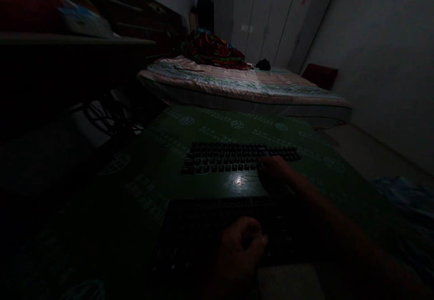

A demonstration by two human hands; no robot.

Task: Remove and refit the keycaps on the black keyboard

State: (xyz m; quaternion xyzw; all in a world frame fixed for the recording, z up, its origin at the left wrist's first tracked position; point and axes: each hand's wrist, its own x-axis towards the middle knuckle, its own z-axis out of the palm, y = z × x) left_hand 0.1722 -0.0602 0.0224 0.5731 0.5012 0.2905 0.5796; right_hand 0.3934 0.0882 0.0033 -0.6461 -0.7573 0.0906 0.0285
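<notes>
Rows of loose black keycaps (224, 157) are laid out on a green printed board (142, 209), in the order of a keyboard. At the right end of the lower rows, my right hand (276, 168) has its fingertips pinched together on a keycap. Closer to me lies a dark keyboard (190, 232), its surface hard to make out in the dim light. My left hand (240, 250) rests over the middle of this keyboard, fingers curled and thumb drawn toward them. Whatever may be between those fingers is too dark to tell. My right forearm covers the keyboard's right part.
Beyond the board stands a bed (251, 83) with a red patterned blanket (217, 49) heaped on it. A shelf or tabletop (77, 40) with items juts in at the left. Crumpled cloth (403, 196) lies at the right. Pale wardrobe doors (261, 15) line the back.
</notes>
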